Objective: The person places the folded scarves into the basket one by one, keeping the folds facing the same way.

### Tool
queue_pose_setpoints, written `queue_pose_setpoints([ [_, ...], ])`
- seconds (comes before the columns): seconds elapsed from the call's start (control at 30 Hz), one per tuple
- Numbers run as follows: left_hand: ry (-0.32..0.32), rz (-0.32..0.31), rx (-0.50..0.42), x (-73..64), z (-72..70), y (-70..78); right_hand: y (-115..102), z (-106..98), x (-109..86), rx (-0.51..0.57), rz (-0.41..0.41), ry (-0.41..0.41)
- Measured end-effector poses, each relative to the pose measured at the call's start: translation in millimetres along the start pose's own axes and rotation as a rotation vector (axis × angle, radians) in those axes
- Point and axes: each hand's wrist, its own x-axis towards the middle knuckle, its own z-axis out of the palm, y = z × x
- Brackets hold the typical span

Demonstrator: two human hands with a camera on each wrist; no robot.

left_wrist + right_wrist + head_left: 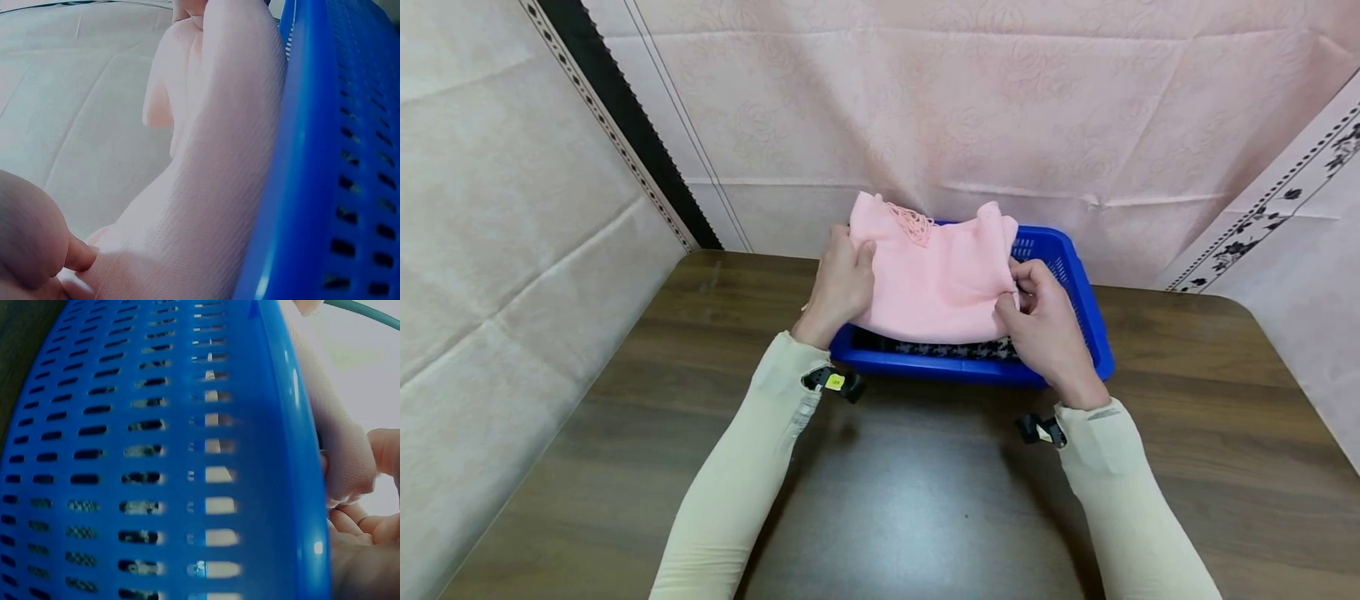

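Note:
A folded pink scarf (936, 287) with a fringe at its back edge spans the top of a blue plastic basket (917, 365). My left hand (842, 279) grips the scarf's left edge, thumb lying on top. At the opposite edge my right hand (1048, 325) pinches the scarf between thumb and fingers. Black-and-white houndstooth cloth (958, 350) shows inside the basket under the scarf's front edge. The left wrist view has the pink scarf (206, 162) sloping beside the basket rim (294, 150). In the right wrist view the slotted basket wall (262, 456) covers much of the scene.
The basket stands near the back of a brown wooden table (910, 475). Pale patterned cloth (962, 100) hangs right behind it, with more cloth walls at left and right. A black strip (632, 117) runs down the back left corner.

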Motion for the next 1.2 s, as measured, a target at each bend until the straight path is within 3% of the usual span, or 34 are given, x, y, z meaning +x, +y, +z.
queue_pose_setpoints([
  [0.57, -0.019, 0.010, 0.010, 4.3, 25.9, 8.4, 11.4, -19.8, 3.6, 0.041, 0.004, 0.035],
  [0.73, -0.060, -0.018, 0.000, 4.7, 33.7, 9.4, 15.0, -25.1, 3.8, 0.028, 0.029, 0.031],
  [1.2, -0.094, -0.077, 0.008, 9.2, 45.9, 10.1, 30.0, -30.3, 8.4, 0.010, 0.091, -0.004],
])
